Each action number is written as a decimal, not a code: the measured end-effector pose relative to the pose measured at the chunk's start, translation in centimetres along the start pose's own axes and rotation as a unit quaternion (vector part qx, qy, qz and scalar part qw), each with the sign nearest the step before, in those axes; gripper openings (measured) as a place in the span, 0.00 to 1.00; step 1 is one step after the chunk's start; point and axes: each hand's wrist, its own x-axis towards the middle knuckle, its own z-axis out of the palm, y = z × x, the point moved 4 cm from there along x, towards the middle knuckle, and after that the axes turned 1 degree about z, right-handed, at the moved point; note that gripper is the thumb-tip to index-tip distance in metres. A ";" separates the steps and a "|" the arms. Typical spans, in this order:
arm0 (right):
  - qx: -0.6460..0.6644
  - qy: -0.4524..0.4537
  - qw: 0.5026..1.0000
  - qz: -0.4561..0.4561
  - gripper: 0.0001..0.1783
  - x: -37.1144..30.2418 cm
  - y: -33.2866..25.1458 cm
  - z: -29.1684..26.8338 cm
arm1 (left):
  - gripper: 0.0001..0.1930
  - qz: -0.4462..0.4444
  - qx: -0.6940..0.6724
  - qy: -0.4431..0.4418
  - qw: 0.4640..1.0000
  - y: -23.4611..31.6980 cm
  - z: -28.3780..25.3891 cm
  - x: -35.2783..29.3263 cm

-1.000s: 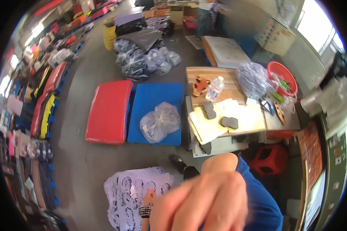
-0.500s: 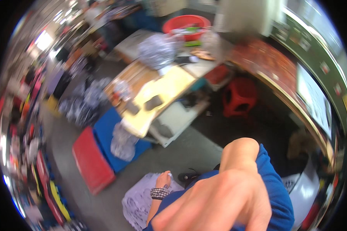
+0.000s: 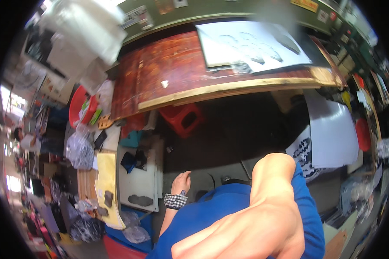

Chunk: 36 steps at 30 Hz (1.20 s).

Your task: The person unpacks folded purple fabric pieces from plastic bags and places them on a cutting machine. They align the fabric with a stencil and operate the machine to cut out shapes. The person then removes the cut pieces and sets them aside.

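My left hand (image 3: pixel 181 183), with a checked band at the wrist, hangs beside my body, near the stack of white boards (image 3: pixel 156 149). Its fingers are loosely extended and nothing shows in them. Very close to the view and large is my right hand (image 3: pixel 250 226), raised in front of my blue clothing (image 3: pixel 216 205). Its back and wrist show, while the fingertips are out of sight beyond the lower edge. Ahead stands a reddish-brown worktable (image 3: pixel 160 64). On it lies a white sheet (image 3: pixel 222 36) with several dark, rounded shapes.
A red stool (image 3: pixel 183 121) stands under the worktable. To the left, a side table carries a yellow sheet (image 3: pixel 106 166), a bundled plastic bag (image 3: pixel 78 149) and a red basin (image 3: pixel 75 105). A white panel (image 3: pixel 333 131) leans at the right.
The view has swung right, bringing the worktable to the front. The pale printed bag seen by my left hand is out of view. My right hand stays raised close up.
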 end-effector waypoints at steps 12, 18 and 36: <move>-0.124 0.124 0.964 -0.200 0.12 -1.6 -9.3 -6.5 | 0.13 0.326 0.015 -0.149 0.934 13.1 -0.2 17.1; -0.287 0.137 0.929 -0.189 0.16 0.9 -11.5 -9.5 | 0.14 0.417 -0.034 -0.080 0.905 17.9 -4.1 25.8; -0.860 0.437 0.172 0.199 0.32 -18.5 -43.8 -37.9 | 0.28 0.195 0.064 0.144 0.968 28.4 -1.4 47.8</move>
